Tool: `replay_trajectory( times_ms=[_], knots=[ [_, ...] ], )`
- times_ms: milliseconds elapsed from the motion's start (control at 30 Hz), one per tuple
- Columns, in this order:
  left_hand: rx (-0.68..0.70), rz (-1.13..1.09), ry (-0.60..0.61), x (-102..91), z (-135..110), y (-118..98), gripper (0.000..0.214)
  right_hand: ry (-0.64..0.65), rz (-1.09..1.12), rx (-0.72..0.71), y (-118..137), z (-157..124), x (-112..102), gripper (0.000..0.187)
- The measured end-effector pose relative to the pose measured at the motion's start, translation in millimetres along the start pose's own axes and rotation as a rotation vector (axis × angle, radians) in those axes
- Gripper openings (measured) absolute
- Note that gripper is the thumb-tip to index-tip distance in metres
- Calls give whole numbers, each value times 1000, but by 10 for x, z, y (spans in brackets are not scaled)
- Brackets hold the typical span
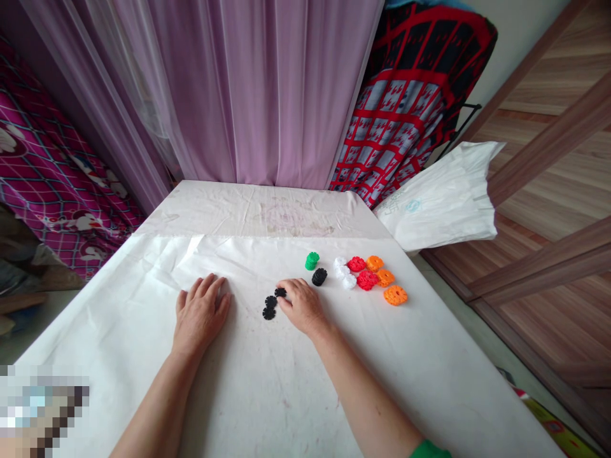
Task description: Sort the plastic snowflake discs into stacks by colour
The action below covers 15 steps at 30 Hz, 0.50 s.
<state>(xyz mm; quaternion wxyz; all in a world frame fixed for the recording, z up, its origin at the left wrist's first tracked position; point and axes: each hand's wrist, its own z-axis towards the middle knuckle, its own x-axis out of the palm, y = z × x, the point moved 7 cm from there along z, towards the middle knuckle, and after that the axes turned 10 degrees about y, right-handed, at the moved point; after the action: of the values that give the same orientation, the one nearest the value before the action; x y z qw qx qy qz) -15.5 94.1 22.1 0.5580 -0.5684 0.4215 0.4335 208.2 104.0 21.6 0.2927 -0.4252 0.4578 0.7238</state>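
My left hand lies flat on the white tablecloth, fingers stretched forward, holding nothing. My right hand rests palm down with its fingertips curled onto a black notched disc. Two more black discs lie just left of those fingers. Beyond the right hand stand a black stack of discs and a green stack. To their right lie white discs, red discs and orange discs in small piles.
A pink-purple curtain hangs behind the table. A red and black patterned cloth drapes over a stand at the back right, with a white plastic bag beside the table's right edge. Wooden floor lies to the right.
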Motion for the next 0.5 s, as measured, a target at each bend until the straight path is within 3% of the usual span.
replay_trajectory(
  times_ms=[267, 400, 500],
  knots=[
    [0, 10, -1, 6, 9, 12, 49, -157, 102, 118, -151, -138, 10, 42],
    [8, 4, -6, 9, 13, 15, 49, -341, 93, 120, -307, -244, -317, 42],
    [11, 1, -4, 10, 18, 18, 51, -483, 78, 225, -589, -309, -616, 40]
  ],
)
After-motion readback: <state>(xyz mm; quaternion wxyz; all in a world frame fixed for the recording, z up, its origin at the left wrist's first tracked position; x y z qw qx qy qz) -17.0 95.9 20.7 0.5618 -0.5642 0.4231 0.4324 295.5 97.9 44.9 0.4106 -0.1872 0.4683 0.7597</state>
